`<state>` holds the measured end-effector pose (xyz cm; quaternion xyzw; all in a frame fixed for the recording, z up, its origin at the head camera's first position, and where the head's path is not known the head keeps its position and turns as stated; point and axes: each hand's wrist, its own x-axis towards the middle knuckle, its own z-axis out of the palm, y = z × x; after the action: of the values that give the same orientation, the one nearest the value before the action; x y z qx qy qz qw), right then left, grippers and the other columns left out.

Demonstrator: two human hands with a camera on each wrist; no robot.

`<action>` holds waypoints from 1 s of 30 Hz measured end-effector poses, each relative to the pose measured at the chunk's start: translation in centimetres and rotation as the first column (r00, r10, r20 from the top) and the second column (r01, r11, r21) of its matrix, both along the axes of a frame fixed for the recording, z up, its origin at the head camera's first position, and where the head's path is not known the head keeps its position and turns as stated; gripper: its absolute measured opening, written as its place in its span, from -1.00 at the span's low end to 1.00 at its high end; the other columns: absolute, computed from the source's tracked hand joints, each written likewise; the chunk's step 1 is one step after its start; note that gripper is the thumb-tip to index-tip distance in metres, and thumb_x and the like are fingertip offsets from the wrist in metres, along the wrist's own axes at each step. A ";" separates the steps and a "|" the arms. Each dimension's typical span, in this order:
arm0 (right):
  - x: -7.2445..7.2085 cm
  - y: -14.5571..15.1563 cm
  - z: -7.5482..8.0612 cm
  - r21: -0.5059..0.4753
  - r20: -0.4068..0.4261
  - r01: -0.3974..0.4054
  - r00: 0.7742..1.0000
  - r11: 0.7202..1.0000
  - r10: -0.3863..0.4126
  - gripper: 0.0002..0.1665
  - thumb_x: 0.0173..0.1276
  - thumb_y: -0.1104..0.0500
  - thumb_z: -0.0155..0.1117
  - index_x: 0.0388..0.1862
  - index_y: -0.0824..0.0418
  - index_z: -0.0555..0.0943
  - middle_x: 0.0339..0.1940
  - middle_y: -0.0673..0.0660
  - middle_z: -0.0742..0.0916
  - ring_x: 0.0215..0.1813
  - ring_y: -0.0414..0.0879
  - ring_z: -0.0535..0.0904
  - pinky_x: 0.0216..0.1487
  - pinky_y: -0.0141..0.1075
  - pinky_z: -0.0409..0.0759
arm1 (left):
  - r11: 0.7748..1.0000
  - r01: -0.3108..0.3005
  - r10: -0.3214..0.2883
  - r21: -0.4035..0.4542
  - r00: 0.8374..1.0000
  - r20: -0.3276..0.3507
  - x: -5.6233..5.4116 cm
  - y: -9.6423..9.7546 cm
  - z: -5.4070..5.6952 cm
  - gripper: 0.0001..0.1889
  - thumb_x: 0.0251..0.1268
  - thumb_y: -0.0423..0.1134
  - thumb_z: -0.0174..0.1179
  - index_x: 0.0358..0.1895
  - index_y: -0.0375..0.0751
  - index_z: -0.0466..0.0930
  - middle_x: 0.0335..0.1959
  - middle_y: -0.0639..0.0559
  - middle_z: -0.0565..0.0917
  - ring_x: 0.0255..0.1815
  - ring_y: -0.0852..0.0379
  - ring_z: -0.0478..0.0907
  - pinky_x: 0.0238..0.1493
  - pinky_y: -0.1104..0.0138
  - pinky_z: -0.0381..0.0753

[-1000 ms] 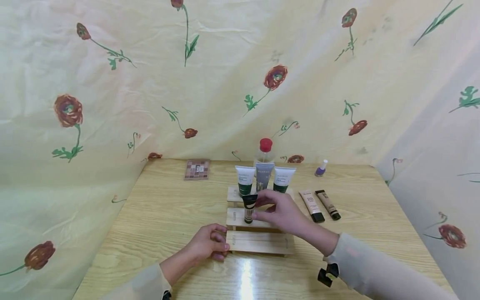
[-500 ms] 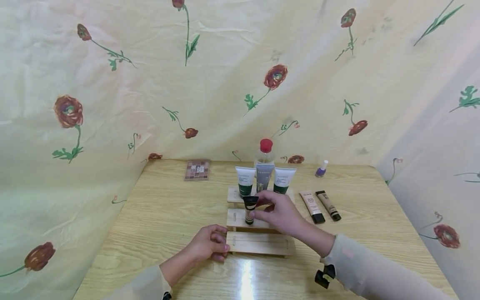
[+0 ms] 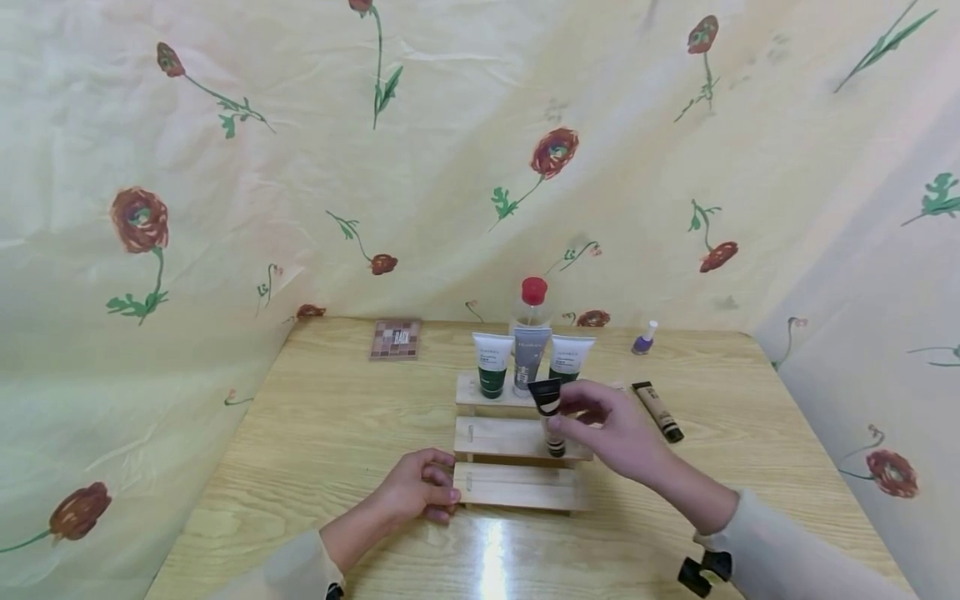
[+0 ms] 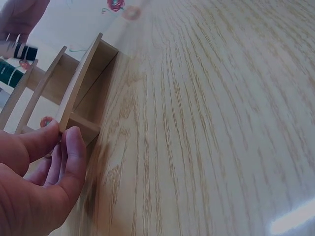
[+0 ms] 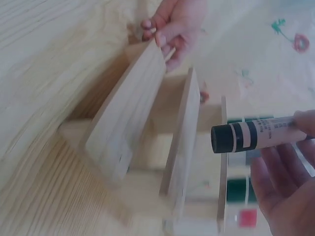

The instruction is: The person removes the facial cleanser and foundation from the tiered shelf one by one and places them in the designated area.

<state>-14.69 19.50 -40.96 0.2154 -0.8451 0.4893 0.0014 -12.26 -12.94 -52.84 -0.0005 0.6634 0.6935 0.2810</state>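
Observation:
My right hand (image 3: 622,433) pinches a small beige cosmetic tube (image 3: 548,403) with black ends, its cap pointing down, over the right part of the middle tier. In the right wrist view the black cap (image 5: 224,139) stands apart from the middle board (image 5: 183,137). A three-tier wooden display stand (image 3: 513,486) sits on the table, and my left hand (image 3: 411,490) grips the left end of its lowest tier. In the left wrist view the thumb and fingers (image 4: 74,157) close on that board's corner. Two white-and-green tubes (image 3: 492,367) flank a grey tube (image 3: 529,358) on the top tier.
Behind the stand rises a clear bottle with a red cap (image 3: 534,292). An eyeshadow palette (image 3: 395,340) lies at the back left. To the right are a purple nail polish bottle (image 3: 642,340) and a beige tube (image 3: 657,410). Another tube there is mostly behind my right hand.
My right hand has carried the small tube from the left part of the middle tier to its right part. The left hand stays at the stand.

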 end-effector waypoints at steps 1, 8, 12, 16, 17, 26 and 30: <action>0.1 0.7 0.0 -0.001 -0.003 0.012 1.000 1.000 -0.012 -0.76 0.39 0.13 0.46 0.01 0.04 0.72 -0.12 -0.03 0.80 -0.07 -0.17 0.73 -0.12 -0.29 0.80 | 1.000 0.000 0.000 0.001 1.000 0.000 0.0 0.0 0.1 -0.41 0.22 -0.57 0.37 0.31 -0.46 0.36 -0.21 -0.15 0.60 -0.33 -0.01 0.70 -0.28 0.15 0.86; 0.0 6.5 0.1 0.024 0.024 0.172 0.985 0.985 -0.173 -0.66 0.48 0.13 0.37 0.16 0.22 0.68 -0.03 0.22 0.78 -0.13 -0.27 0.74 -0.19 -0.32 0.81 | 1.000 0.000 0.000 -0.017 1.000 0.002 0.0 -0.1 0.3 -0.40 0.22 -0.56 0.37 0.32 -0.45 0.36 -0.21 -0.15 0.59 -0.33 -0.01 0.71 -0.28 0.17 0.86; -1.2 10.3 -0.2 0.091 0.083 0.261 0.960 0.961 -0.268 -0.44 0.55 0.00 0.27 0.36 0.31 0.55 0.14 0.38 0.72 -0.16 -0.29 0.75 -0.20 -0.33 0.82 | 1.000 0.000 0.000 -0.026 1.000 0.004 0.1 -0.1 0.4 -0.40 0.24 -0.55 0.36 0.33 -0.45 0.35 -0.19 -0.14 0.59 -0.33 0.00 0.71 -0.27 0.16 0.86; -2.6 14.1 -1.2 0.135 0.155 0.287 0.939 0.948 -0.307 -0.28 0.60 -0.07 0.18 0.50 0.40 0.38 0.28 0.47 0.62 -0.18 -0.27 0.75 -0.19 -0.34 0.82 | 0.999 0.006 -0.006 -0.032 1.000 0.000 0.1 0.0 0.5 -0.40 0.24 -0.54 0.36 0.33 -0.46 0.35 -0.19 -0.14 0.60 -0.33 0.01 0.70 -0.26 0.15 0.86; -3.0 14.9 -1.6 0.143 0.169 0.292 0.934 0.945 -0.314 -0.26 0.60 -0.08 0.17 0.50 0.40 0.36 0.27 0.47 0.62 -0.18 -0.29 0.75 -0.19 -0.33 0.82 | 1.000 0.006 -0.006 -0.030 1.000 0.001 0.1 0.0 0.5 -0.40 0.24 -0.55 0.36 0.33 -0.46 0.35 -0.19 -0.14 0.60 -0.33 0.01 0.70 -0.27 0.15 0.86; -5.3 20.3 -5.1 0.201 0.246 0.310 0.902 0.929 -0.354 -0.28 0.60 -0.03 0.18 0.46 0.48 0.36 0.08 0.31 0.73 -0.19 -0.37 0.69 -0.17 -0.16 0.85 | 1.000 0.003 -0.003 -0.027 1.000 0.007 -0.1 -0.1 0.2 -0.40 0.22 -0.55 0.37 0.32 -0.44 0.36 -0.20 -0.16 0.60 -0.33 -0.01 0.71 -0.26 0.15 0.86; -5.9 21.5 -6.4 0.245 0.307 0.310 0.874 0.919 -0.377 -0.22 0.59 -0.10 0.18 0.48 0.47 0.34 0.13 0.38 0.71 -0.16 -0.31 0.69 -0.16 -0.18 0.84 | 1.000 0.002 -0.002 -0.025 1.000 0.007 -0.1 0.1 0.1 -0.40 0.21 -0.56 0.37 0.31 -0.45 0.37 -0.20 -0.16 0.60 -0.33 -0.01 0.71 -0.26 0.15 0.86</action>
<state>-20.59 40.96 -47.32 -0.0295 -0.8990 0.4292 -0.0815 -12.35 -12.89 -52.75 -0.0059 0.6710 0.6848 0.2841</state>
